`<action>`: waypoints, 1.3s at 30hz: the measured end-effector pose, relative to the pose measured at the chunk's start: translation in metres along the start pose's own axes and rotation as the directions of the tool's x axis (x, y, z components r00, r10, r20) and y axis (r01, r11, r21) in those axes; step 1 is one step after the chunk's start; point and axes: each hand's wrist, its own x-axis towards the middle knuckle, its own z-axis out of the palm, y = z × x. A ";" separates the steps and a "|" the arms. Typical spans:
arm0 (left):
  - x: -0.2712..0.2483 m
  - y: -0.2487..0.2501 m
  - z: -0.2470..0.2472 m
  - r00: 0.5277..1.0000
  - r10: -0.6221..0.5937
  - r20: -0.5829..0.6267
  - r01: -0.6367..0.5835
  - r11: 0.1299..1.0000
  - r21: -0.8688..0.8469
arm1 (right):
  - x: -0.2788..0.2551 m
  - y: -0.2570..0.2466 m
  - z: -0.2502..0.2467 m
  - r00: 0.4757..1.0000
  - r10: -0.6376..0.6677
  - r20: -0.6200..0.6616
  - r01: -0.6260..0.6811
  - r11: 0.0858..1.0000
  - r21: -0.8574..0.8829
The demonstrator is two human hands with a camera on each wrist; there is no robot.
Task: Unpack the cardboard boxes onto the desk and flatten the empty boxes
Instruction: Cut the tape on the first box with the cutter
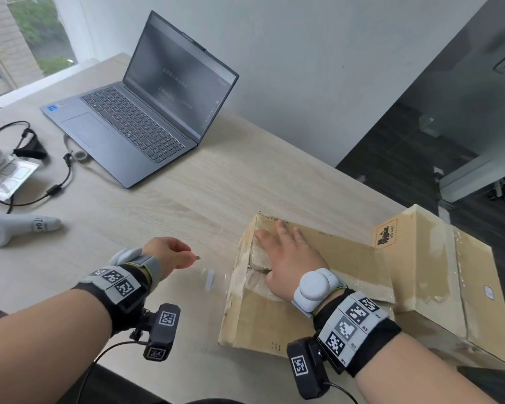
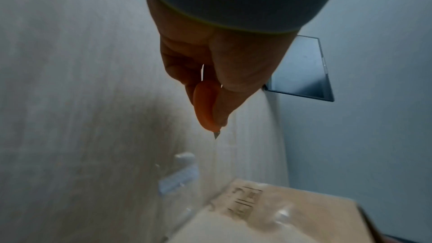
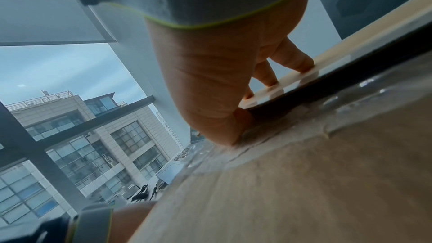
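A taped brown cardboard box lies on the wooden desk at the front right, with a second box against its right side. My right hand lies flat on the near box's top at its left end, fingers spread; the right wrist view shows the fingers pressing on the cardboard. My left hand hovers just left of the box and pinches a small orange cutter, its blade tip pointing toward the box.
An open grey laptop stands at the back of the desk. Black cables, a tape roll, a grey controller and papers lie at the left. A small white strip lies between hand and box. Dark floor lies beyond the desk's right edge.
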 end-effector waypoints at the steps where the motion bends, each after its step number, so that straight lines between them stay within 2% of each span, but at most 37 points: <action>1: 0.005 -0.009 -0.001 1.000 -0.017 0.000 0.017 0.997 0.070 | 0.000 0.000 0.000 1.000 0.000 0.001 0.000 1.000 0.003; 5: 0.014 -0.031 0.004 0.999 -0.049 0.017 0.042 0.960 0.277 | 0.000 -0.001 0.000 1.000 0.008 -0.007 -0.008 1.000 0.009; 11: 0.020 -0.043 0.014 0.999 0.045 -0.012 -0.034 0.884 0.466 | 0.002 0.002 0.005 1.000 0.009 -0.017 -0.009 1.000 0.030; 15: 0.023 -0.044 0.017 0.995 0.092 -0.033 -0.059 0.836 0.545 | 0.000 0.008 0.005 0.999 -0.043 -0.025 0.044 0.997 0.057; 18: 0.023 -0.045 0.013 0.989 0.145 0.006 -0.121 0.807 0.578 | -0.006 0.018 0.001 0.996 -0.081 -0.038 0.085 0.987 0.138; 21: 0.015 -0.035 0.013 0.976 0.215 0.028 -0.183 0.747 0.639 | -0.009 0.030 0.001 0.997 -0.066 -0.050 0.077 0.960 0.269; 23: 0.009 -0.021 0.017 0.950 0.311 0.006 -0.242 0.727 0.643 | -0.016 0.040 0.004 0.996 -0.023 -0.084 0.052 0.928 0.368; 24: 0.006 -0.012 0.018 0.932 0.363 -0.006 -0.285 0.743 0.606 | -0.018 0.044 0.007 0.995 -0.009 -0.096 0.046 0.917 0.396; 26: -0.005 0.015 0.023 0.864 0.503 -0.006 -0.436 0.754 0.492 | -0.027 0.054 0.012 0.992 0.034 -0.125 0.021 0.908 0.419; 29: -0.035 0.064 0.033 0.733 0.679 0.044 -0.636 0.661 0.399 | -0.047 0.070 0.017 0.980 0.138 -0.142 -0.066 0.904 0.423; 31: -0.058 0.092 0.045 0.659 0.729 0.188 -0.727 0.552 0.409 | -0.059 0.080 0.021 0.977 0.191 -0.096 -0.137 0.905 0.403; 33: -0.076 0.108 0.060 0.637 0.673 0.375 -0.752 0.436 0.494 | -0.068 0.086 0.023 0.974 0.224 -0.043 -0.191 0.905 0.381; 34: -0.086 0.114 0.069 0.643 0.614 0.457 -0.746 0.367 0.556 | -0.075 0.090 0.025 0.970 0.241 -0.042 -0.208 0.901 0.382; 35: -0.096 0.119 0.077 0.647 0.564 0.513 -0.739 0.299 0.603 | -0.083 0.095 0.026 0.967 0.252 -0.046 -0.215 0.895 0.391; 36: -0.100 0.122 0.082 0.654 0.524 0.546 -0.735 0.268 0.623 | -0.086 0.096 0.025 0.967 0.251 -0.044 -0.214 0.892 0.398; 38: -0.113 0.127 0.088 0.662 0.498 0.560 -0.735 0.283 0.617 | -0.102 0.100 0.019 0.964 0.259 -0.065 -0.212 0.891 0.401; 39: -0.118 0.128 0.088 0.671 0.497 0.551 -0.731 0.317 0.605 | -0.111 0.102 0.016 0.962 0.257 -0.090 -0.200 0.890 0.410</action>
